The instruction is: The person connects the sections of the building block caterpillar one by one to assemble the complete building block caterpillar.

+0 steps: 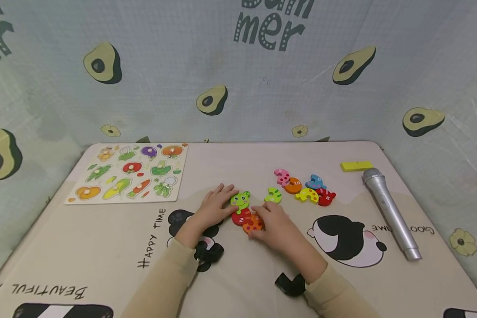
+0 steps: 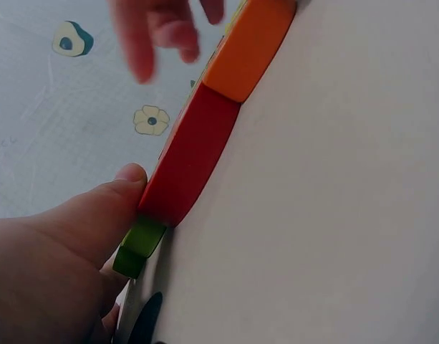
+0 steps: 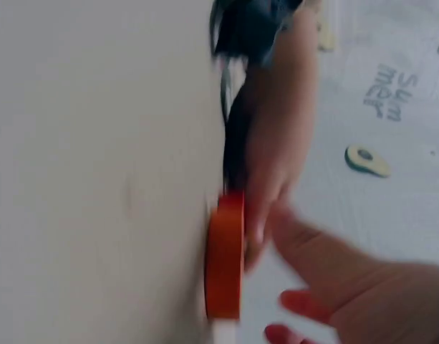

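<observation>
A green smiling caterpillar head piece (image 1: 240, 200) lies joined to a red piece marked 2 (image 1: 241, 217), and an orange spotted piece (image 1: 254, 223) adjoins the red one. My left hand (image 1: 214, 207) rests at the left of the head piece, fingers spread; in the left wrist view its thumb (image 2: 108, 204) touches near where green meets red. Over the right side of the orange piece hovers my right hand (image 1: 276, 225), fingers loosely bent. The right wrist view shows its thumb (image 3: 319, 251) apart from the orange piece, with nothing held.
Beyond the right hand lie a green striped piece (image 1: 273, 195), a pink piece (image 1: 282, 177), an orange piece marked 10 (image 1: 293, 185), a blue piece (image 1: 315, 181), a yellow piece (image 1: 307, 195) and a red piece (image 1: 325, 197). Around are a vegetable board (image 1: 117, 172), yellow block (image 1: 356, 166) and silver microphone (image 1: 392, 214).
</observation>
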{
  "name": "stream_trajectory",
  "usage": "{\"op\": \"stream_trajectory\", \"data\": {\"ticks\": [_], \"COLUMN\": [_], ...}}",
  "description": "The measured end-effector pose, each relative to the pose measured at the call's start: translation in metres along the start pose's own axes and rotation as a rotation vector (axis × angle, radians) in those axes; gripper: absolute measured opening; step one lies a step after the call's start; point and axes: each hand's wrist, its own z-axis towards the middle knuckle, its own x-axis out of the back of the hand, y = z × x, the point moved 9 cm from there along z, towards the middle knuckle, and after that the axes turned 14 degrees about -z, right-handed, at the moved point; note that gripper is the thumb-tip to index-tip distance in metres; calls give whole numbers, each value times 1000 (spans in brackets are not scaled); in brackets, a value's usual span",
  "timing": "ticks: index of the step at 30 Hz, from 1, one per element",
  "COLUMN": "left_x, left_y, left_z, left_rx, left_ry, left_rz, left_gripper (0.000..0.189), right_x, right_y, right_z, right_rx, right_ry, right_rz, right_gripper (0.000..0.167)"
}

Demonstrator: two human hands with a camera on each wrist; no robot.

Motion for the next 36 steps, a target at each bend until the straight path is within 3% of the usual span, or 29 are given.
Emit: {"op": "stream_trajectory", "data": {"ticks": [4,9,14,20,24,31,36], "left_x": [1,2,1,-2,-2,0,0], "left_y": [2,1,-1,-2,-1,0,0], "left_z": [2,2,0,0,0,0,-1], "left_rx": [-8,-11,-10,-2,-3,0,3], "left_ry": [0,-1,-5,-11,-13,-3,1], "left_rz": [-2,-7,-3,-4,-9,-9,-5], "left_gripper": [54,53,53,53,53,53,53], "right_x": [25,41,39,12,0,-7,-9], "right_y": [24,61,82,78,70,65,60], "right_z": [1,-4,-12,-21,-22,-20,-15], "right_rx": [-68,-145,-108,41,115,134,143], "right_ry": [57,55,58,-70,-134,-136,-122], "right_rz": [27,43,77,166,165,74,101], "right_gripper": [68,62,57,54,56,57,58]}}
